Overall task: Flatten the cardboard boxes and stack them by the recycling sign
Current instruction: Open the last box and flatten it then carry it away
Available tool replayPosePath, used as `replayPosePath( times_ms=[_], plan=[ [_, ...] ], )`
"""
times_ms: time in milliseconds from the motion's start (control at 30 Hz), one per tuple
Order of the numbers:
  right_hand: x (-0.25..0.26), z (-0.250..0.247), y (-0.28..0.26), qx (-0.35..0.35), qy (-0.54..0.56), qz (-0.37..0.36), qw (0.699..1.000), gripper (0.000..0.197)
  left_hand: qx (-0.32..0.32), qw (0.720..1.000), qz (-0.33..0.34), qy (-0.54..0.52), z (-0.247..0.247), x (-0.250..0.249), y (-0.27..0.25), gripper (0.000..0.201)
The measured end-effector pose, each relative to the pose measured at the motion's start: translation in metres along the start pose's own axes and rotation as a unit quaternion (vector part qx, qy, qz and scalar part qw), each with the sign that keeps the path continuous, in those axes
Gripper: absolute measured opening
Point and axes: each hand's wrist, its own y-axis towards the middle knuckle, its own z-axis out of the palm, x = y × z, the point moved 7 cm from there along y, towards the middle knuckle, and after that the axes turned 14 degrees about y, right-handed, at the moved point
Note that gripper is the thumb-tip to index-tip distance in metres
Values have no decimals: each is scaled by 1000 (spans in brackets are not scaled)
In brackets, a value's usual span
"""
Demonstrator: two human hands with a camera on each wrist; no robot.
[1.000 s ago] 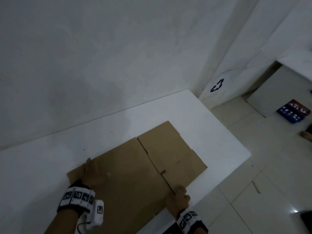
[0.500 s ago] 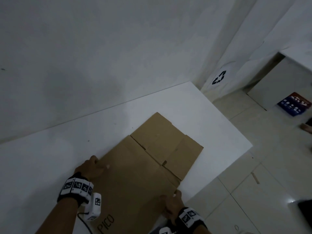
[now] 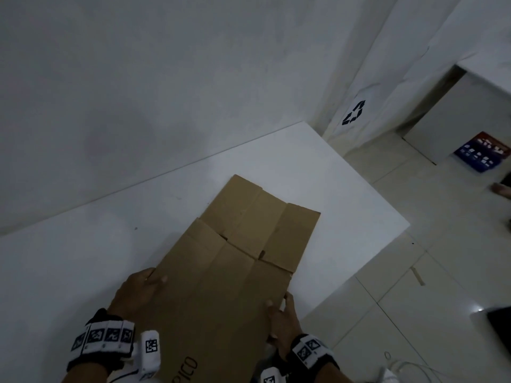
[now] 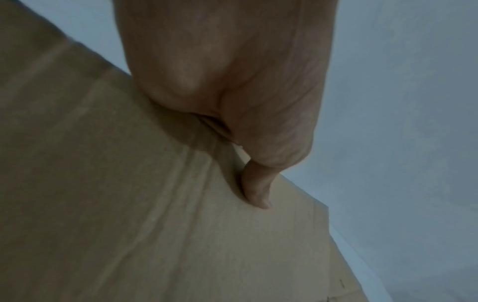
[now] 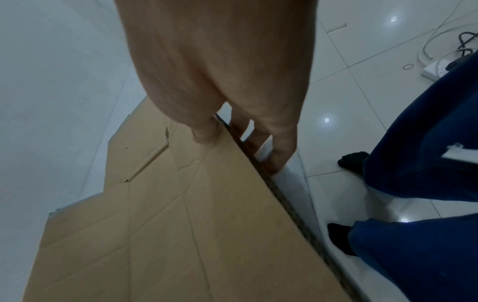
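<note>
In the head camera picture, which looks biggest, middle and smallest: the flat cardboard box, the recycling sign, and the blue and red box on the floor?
1. flattened cardboard box
2. blue and red box
3. recycling sign

The last two sit farther away, so their real sizes are unsure.

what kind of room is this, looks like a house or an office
Hard to tell which; it looks like a bare indoor room set up for sorting recycling: a recycling sign on the white wall, a flattened cardboard box on a white table, glossy floor tiles.

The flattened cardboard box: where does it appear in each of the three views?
Head: flattened box lies lower centre on the white table, left hand and right hand gripping its sides.
Left wrist: fills lower left.
Right wrist: lower centre.
Shared landmark: the box's edge under each thumb.
</note>
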Motion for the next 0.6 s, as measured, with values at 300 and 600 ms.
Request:
replayPosePath(
  times_ms=[300, 600],
  plan=[
    [50, 5, 10, -10, -158, -173, 972, 22, -115, 989, -78, -56, 12, 15, -42, 22],
    [113, -2, -2, 5, -167, -234, 958, 27, -145, 959, -57, -238, 25, -11, -67, 7]
  ],
)
